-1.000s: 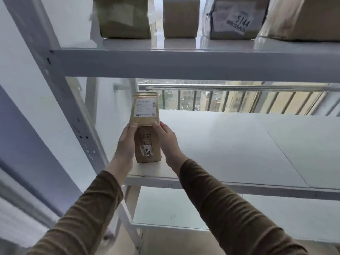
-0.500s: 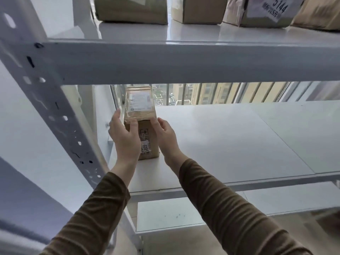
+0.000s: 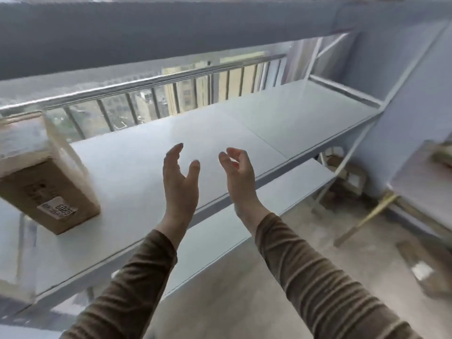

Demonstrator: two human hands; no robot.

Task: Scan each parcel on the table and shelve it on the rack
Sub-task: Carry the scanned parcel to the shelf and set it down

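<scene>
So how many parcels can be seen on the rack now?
1: a brown parcel at the left end of the middle shelf. The upper shelf's top is hidden, so more may exist.

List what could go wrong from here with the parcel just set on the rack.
1. The brown parcel sits near the front edge of the white shelf, so a bump might knock it off.
2. Its number label faces the front but looks upside down and blurred, so it could be misread later.
3. Both the left hand and right hand are empty and apart from it, so nothing steadies it.

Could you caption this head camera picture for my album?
Empty left hand and right hand above the rack shelf; cardboard parcel shelved.
</scene>
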